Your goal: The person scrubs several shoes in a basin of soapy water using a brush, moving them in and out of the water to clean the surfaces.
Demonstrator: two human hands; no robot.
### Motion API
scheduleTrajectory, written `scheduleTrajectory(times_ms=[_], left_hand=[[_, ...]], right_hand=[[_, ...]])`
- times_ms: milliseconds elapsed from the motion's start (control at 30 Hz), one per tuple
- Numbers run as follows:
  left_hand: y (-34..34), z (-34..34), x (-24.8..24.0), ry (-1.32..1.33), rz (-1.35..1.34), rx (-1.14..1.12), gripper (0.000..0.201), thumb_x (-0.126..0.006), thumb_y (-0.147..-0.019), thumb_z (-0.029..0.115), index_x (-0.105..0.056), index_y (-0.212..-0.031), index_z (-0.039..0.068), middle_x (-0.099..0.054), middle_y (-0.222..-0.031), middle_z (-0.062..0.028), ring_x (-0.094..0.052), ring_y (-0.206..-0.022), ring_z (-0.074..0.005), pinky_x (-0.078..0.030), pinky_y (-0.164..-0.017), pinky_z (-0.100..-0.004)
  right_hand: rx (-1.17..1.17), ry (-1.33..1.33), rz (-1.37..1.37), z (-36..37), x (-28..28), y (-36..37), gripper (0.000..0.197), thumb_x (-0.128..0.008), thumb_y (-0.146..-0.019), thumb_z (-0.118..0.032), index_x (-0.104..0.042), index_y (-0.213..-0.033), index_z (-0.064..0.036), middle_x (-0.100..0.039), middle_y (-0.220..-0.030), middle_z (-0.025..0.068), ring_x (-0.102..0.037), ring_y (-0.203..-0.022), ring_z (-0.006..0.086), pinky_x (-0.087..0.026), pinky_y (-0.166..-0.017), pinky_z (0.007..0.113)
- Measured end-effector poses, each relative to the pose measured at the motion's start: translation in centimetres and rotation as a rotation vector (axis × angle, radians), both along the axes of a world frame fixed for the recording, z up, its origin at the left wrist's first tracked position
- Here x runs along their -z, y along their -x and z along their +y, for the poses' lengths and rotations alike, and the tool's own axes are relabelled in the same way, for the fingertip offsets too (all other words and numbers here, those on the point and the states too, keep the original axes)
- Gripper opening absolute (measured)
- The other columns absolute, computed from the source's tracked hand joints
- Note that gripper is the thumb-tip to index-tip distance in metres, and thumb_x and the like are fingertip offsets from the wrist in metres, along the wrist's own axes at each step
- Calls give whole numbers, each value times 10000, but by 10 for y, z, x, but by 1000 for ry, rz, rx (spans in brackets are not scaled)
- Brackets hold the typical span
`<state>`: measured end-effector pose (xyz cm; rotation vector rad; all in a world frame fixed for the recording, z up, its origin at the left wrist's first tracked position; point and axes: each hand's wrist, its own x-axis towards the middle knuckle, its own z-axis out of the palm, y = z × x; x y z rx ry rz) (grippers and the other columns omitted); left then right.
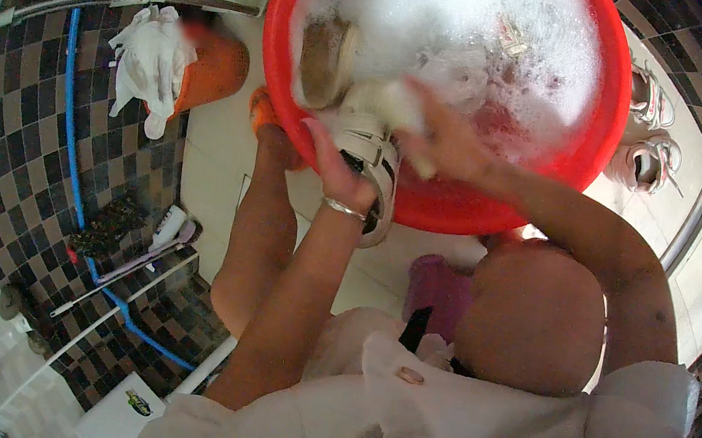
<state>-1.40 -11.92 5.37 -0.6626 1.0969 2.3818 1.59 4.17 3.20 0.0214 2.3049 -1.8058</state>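
My left hand (341, 175), with a silvery bracelet at the wrist, grips a white sneaker (383, 179) with black stripes at its open heel. The sneaker's toe points over the near left rim of a red basin (493, 218). My right hand (450, 143) is smeared by motion beside the sneaker's front. Its fingers are closed around something pale that I cannot make out, pressed near the toe. Inside the basin, white suds float on water, and another shoe (324, 63) shows its brownish sole against the left wall.
Another pair of sneakers, with one nearer shoe (644, 165), stands on the floor right of the basin. An orange bucket (216, 68) with white cloth sits at left. A blue hose (70, 129) runs down the tiled wall. A pink stool (434, 292) is below me.
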Motion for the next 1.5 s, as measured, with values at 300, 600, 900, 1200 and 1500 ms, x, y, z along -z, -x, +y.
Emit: scheduleTrajectory(times_ms=[300, 600, 900, 1200, 1500], left_hand=[[-6, 29, -18, -106, 2, 51, 553, -419, -840, 517, -457, -1177, 80, -518, -1148, -65, -496, -1037, -247, -408, -884, -395], [1, 33, -1, -62, -127, 0, 557, -430, -834, 525, -422, -1196, 103, -491, -1148, -46, -477, -1027, -235, -398, -884, -380], [3, 21, 2, -79, -83, -58, 658, -409, -777, 635, -458, -1158, 102, -504, -1136, -27, -487, -1018, -206, -396, -887, -361], [-10, -14, -18, -399, 145, 185, 736, -310, -794, 659, -385, -1234, 73, -492, -1170, -74, -482, -1062, -240, -414, -876, -382], [19, -27, -15, 38, 58, -105, 827, -346, -729, 720, -362, -1256, 83, -459, -1214, -107, -474, -1058, -289, -371, -921, -441]], right_hand=[[-206, -226, -288, 46, -8, 61, 614, -532, -746, -336, -305, -1288, -159, -479, -1096, 255, -519, -959, 373, -425, -819, 443], [-69, -403, -124, -9, -10, 69, 628, -534, -744, -325, -291, -1289, -126, -555, -884, 260, -572, -793, 392, -461, -749, 435], [-173, -355, 158, -22, -40, 9, 634, -507, -745, -362, -285, -1291, -129, -573, -793, 242, -582, -741, 396, -468, -700, 453], [272, -616, 147, 35, 82, 34, 626, -601, -761, -281, -305, -1286, -113, -543, -1003, 223, -549, -890, 361, -454, -759, 423], [145, 355, -204, -14, 2, -14, 711, -626, -740, -250, -230, -1243, 60, -437, -1142, 266, -494, -1014, 366, -433, -835, 405]])
